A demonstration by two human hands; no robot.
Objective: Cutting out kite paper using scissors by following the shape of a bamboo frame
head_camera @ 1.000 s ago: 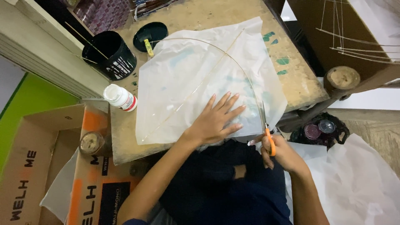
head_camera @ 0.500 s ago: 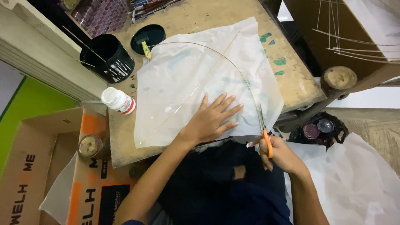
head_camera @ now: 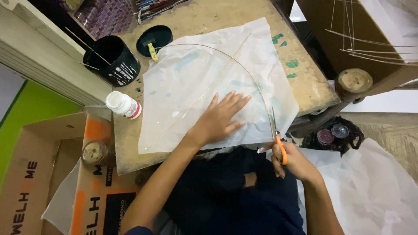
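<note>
A white translucent paper sheet (head_camera: 204, 82) with a thin straight stick and a bowed stick on it lies on a worn wooden table (head_camera: 209, 17). My left hand (head_camera: 220, 117) presses flat on the paper near its lower middle, fingers spread. My right hand (head_camera: 291, 163) grips orange-handled scissors (head_camera: 277, 132) at the paper's lower right edge, blades pointing up into the sheet beside the bowed stick.
A black pot (head_camera: 112, 61) with sticks, a black lid (head_camera: 154, 39) and a white glue bottle (head_camera: 123, 104) stand at the table's left. Cardboard boxes (head_camera: 52, 174) sit lower left. A round wooden stump (head_camera: 355, 80), small jars (head_camera: 333, 132) and white sheets (head_camera: 374, 187) lie right.
The view has shifted slightly. My left hand stays pressed on the paper. The scissors remain at the paper's lower right edge, moved a little along it.
</note>
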